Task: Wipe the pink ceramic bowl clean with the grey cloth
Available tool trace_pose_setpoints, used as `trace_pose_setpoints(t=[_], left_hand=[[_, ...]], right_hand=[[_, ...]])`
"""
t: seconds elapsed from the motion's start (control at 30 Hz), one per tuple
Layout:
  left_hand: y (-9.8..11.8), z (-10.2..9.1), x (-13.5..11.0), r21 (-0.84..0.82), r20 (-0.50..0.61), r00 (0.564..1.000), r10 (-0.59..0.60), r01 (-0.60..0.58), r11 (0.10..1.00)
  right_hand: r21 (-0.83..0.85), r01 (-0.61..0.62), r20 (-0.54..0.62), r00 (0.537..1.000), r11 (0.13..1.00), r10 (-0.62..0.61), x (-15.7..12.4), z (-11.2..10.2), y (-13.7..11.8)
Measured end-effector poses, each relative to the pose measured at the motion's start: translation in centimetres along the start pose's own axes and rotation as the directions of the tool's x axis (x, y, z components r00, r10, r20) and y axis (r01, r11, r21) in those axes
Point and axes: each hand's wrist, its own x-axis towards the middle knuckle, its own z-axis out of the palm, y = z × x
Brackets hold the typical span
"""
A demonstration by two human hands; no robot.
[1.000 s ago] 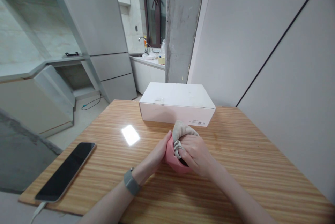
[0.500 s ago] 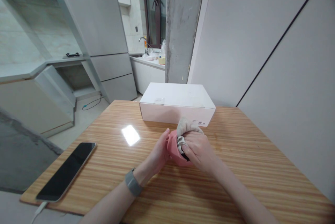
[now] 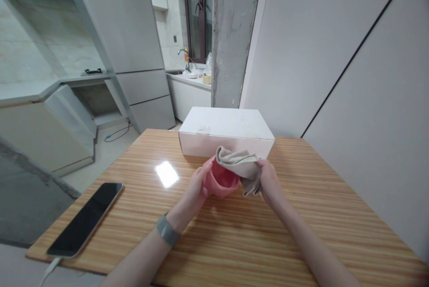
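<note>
My left hand (image 3: 197,187) grips a pink bowl-like container (image 3: 217,185) by its left side, with the opening tilted toward me and its hollow inside showing. A folded grey-beige cloth (image 3: 241,166) hangs from my right hand (image 3: 269,180), whose fingers are closed on its right end. The cloth's left end lies over the far rim of the pink container, and its lower folds droop beside the container's right side. Both hands are just above the wooden table, in front of the white box.
A closed white box (image 3: 228,128) stands at the table's far edge. To the left, a phone (image 3: 85,220) with a charging cable (image 3: 51,271) lies near the edge of the wooden table (image 3: 321,215). A wall (image 3: 335,54) borders the right; a fridge (image 3: 124,32) stands beyond.
My right hand has drawn the cloth out of the pink container and moved right with it. The container has shifted slightly left in my left hand, and its inside now shows.
</note>
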Motion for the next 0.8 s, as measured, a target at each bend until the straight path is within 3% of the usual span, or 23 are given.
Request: trace_pose_setpoints(t=[0.1,0.2,0.27,0.37,0.5,0.63,0.8], left_hand=[[0.3,-0.4,0.3,-0.079,-0.016,0.995,-0.094,0.092,0.993],[0.1,-0.3,0.2,-0.164,0.008,0.979,-0.205,0.204,0.965],[-0.2,0.0,-0.1,-0.184,0.028,0.975,-0.219,0.221,0.958],[-0.5,0.3,-0.5,-0.131,0.066,0.969,-0.237,0.244,0.961],[-0.3,0.2,-1.1,-0.03,0.136,0.958,-0.254,0.26,0.965],[-0.5,0.2,-1.2,0.016,0.125,0.951,-0.283,0.283,0.959],[-1.2,0.3,-0.7,-0.066,0.07,0.96,-0.271,0.276,0.959]], right_hand=[[0.193,-0.125,-0.082,0.986,0.973,0.143,1.3,-0.7,-0.4],[0.526,-0.345,-0.033,0.905,0.777,0.424,1.3,-0.6,-1.7],[0.604,-0.397,0.047,0.883,0.691,0.466,0.5,-0.2,-2.3],[0.53,-0.476,0.207,0.875,0.702,0.437,-0.9,0.4,-2.4],[0.378,-0.614,0.386,0.785,0.693,0.484,-2.1,0.9,-1.7],[0.352,-0.693,0.461,0.713,0.629,0.528,-2.3,1.1,-1.6],[0.384,-0.707,0.445,0.705,0.594,0.553,-2.4,1.1,-1.4]])
